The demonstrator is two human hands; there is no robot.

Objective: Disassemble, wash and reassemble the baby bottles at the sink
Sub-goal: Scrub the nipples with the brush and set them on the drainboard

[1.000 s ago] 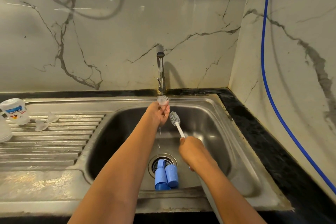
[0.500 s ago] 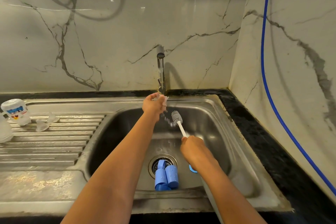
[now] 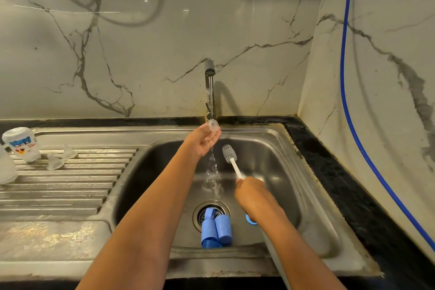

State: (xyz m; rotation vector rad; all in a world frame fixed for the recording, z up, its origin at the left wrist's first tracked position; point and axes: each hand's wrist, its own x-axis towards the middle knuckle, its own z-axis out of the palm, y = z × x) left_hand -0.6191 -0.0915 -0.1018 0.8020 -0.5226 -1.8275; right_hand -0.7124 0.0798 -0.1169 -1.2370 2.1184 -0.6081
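Right under the tap [image 3: 209, 87] the left hand [image 3: 203, 140] is turned palm up, its fingers lightly curled round a small clear teat [image 3: 213, 124] that sits at the fingertips in the stream. Water runs off the palm into the sink [image 3: 284, 167]. Just right of the tap and lower down, the right hand [image 3: 253, 193] is clenched on the white handle of the bottle brush [image 3: 231, 160], bristles up and apart from the teat.

To rinse it well, I'd turn the teat so the stream runs through its inside as well as over it, and pinch it firmly, since a wet one could slip down to the drain. The brush looks too big for this piece, so it can wait aside.

Counting: one teat is in hand. Two more teats [image 3: 55, 162] lie far left of the tap on the drainboard [image 3: 70, 186], beside one printed bottle [image 3: 20, 143]. One more clear piece [image 3: 6, 169] is probably a second bottle, though the edge cuts it off. Straight below the tap, by the drain, two blue caps [image 3: 223, 228] lie side by side. One blue ring [image 3: 250, 222] peeps from under the right wrist.
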